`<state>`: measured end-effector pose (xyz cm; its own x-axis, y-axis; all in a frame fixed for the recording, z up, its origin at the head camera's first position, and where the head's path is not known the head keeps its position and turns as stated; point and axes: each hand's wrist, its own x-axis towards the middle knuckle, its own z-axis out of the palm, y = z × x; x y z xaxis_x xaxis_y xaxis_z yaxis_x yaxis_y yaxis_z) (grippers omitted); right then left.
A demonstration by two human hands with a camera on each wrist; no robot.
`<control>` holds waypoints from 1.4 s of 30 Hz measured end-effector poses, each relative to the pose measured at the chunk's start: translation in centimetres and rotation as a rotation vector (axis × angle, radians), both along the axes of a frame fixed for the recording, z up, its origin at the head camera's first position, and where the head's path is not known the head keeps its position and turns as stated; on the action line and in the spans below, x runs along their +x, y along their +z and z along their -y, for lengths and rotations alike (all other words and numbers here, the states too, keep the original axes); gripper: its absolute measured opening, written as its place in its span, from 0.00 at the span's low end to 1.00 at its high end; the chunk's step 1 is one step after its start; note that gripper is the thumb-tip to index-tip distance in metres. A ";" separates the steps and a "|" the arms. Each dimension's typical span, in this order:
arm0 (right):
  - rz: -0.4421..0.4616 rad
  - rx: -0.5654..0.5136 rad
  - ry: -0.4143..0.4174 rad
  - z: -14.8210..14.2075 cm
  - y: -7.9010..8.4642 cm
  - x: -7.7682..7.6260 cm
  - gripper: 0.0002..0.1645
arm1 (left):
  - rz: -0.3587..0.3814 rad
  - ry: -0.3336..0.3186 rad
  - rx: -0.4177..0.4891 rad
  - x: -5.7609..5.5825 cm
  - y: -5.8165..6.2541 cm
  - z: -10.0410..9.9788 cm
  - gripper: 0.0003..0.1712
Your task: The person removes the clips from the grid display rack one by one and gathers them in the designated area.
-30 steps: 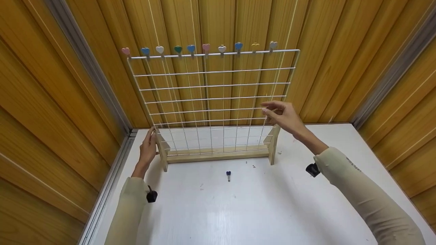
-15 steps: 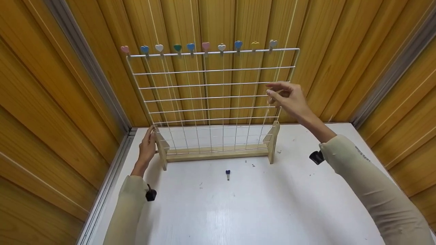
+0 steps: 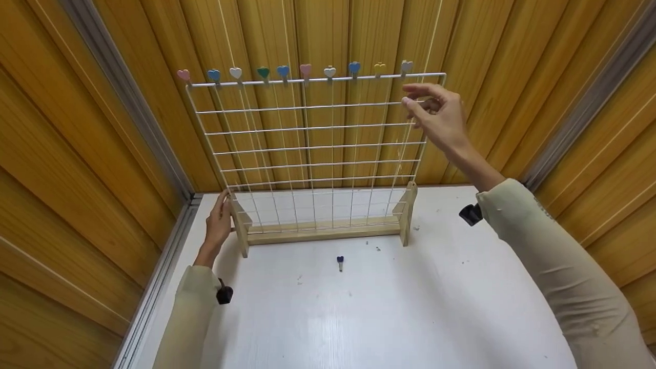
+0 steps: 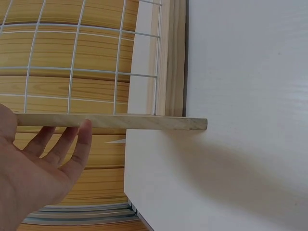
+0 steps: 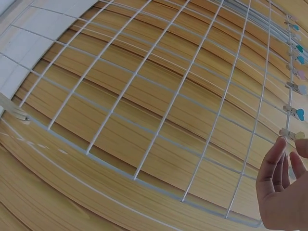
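Observation:
A white wire grid (image 3: 332,126) stands upright in a pale wooden stand (image 3: 318,237). Along its top rail sits a row of small heart-topped clothespins, from a pink one (image 3: 183,76) at the left to a grey one (image 3: 406,66) at the right. My left hand (image 3: 219,225) holds the stand's left side piece (image 4: 110,121), fingers on the outer face and thumb across its edge. Just below the grey clothespin is my right hand (image 3: 445,118), thumb and forefinger apart, nothing visible between them. In the right wrist view its fingertips appear beside the yellow clothespin (image 5: 291,134).
A dark blue heart clothespin (image 3: 340,263) lies on the white table (image 3: 328,323) in front of the stand. Small crumbs (image 3: 378,249) are scattered near it. Wood-patterned panels (image 3: 328,31) rise behind and on both sides.
My right hand has risen along the grid's right side, from its lower wires to near the top rail. The left hand stays at the stand. The view has shifted slightly.

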<state>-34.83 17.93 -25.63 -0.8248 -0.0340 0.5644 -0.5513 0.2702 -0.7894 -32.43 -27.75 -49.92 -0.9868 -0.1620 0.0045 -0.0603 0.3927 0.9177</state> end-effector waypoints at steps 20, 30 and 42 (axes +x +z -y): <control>0.056 -0.164 0.025 1.0 1.6 -1.7 0.27 | -0.010 0.011 -0.001 -0.2 0.0 0.2 0.31; 0.161 -0.227 0.151 0.9 1.5 -2.8 0.28 | 0.012 0.001 0.021 -0.2 0.0 -0.2 0.31; 0.131 -0.219 0.126 1.2 1.5 -3.5 0.22 | -0.008 0.014 -0.007 -0.2 -0.2 0.0 0.31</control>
